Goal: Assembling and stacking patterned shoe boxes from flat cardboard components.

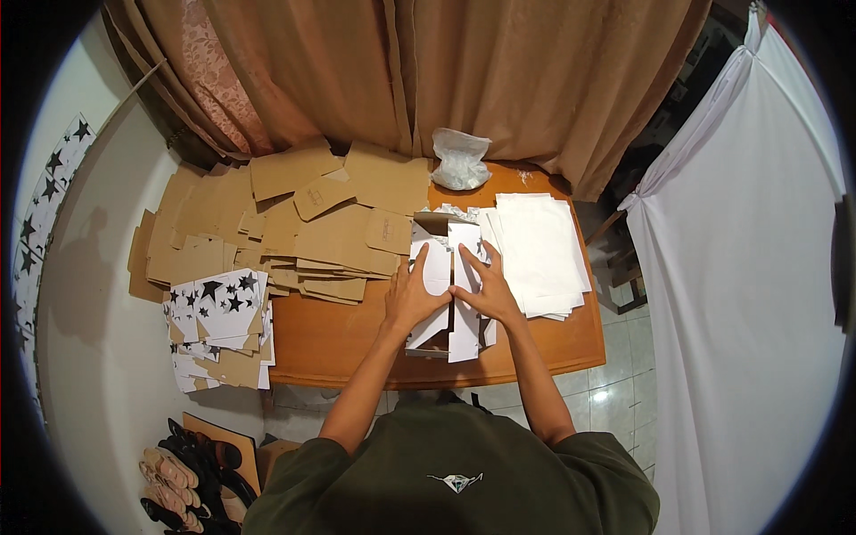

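The box (440,273), an elongated carton with white surfaces and brown cardboard inner faces, stands on the table (330,339) with its long axis running away from the near edge. Its left flap (434,259) and right flap (465,343), both white and lengthwise, lie over the top opening, separated by a narrow dark gap. The closure is incomplete: brown interior is exposed at the far end and at the near end, where the right flap extends slightly beyond the left.
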{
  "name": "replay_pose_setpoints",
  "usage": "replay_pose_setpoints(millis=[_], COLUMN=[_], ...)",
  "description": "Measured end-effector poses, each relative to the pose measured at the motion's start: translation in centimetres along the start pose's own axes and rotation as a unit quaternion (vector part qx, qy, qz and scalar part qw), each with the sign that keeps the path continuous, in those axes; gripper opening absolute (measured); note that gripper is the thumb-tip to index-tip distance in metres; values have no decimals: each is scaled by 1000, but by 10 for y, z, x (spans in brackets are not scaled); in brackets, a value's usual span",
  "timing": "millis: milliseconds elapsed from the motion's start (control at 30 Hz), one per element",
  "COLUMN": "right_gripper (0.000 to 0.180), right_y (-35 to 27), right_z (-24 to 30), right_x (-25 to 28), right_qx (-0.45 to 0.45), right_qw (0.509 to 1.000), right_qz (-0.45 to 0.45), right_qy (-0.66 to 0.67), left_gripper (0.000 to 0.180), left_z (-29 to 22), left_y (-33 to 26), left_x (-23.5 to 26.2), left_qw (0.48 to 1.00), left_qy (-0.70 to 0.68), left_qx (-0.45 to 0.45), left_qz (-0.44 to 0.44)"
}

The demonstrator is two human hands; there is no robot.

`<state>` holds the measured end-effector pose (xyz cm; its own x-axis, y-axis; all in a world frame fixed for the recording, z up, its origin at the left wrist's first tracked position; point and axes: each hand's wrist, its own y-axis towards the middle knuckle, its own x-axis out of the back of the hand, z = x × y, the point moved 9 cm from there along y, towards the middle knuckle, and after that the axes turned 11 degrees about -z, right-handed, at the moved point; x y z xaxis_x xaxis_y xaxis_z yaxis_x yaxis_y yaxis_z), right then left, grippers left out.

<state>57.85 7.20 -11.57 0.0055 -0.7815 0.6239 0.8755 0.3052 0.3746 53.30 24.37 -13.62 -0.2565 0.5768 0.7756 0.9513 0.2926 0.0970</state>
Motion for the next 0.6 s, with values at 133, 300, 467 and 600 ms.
replay_pose_setpoints(millis=[133,300,467,600], right_gripper=[80,73,69,66], right_y=[-6,-10,-12,-6], right_z=[-12,-17,-30,-36], right_x=[-4,-11,-19,-16], right_qx=[-52,-64,-59,-65], right_qw=[997,993,991,988], right_qz=[10,-38,-97,-110], right_qy=[57,87,77,81], left_gripper=[109,109,93,89], left_z=[-2,0,6,4], left_y=[-3,-11,-15,-16], left_x=[0,-8,-8,-9], left_qw=[1000,999,987,982], left_qy=[2,26,-85,-137], left_qx=[-3,-29,-109,-132], left_qz=[4,-12,-83,21])
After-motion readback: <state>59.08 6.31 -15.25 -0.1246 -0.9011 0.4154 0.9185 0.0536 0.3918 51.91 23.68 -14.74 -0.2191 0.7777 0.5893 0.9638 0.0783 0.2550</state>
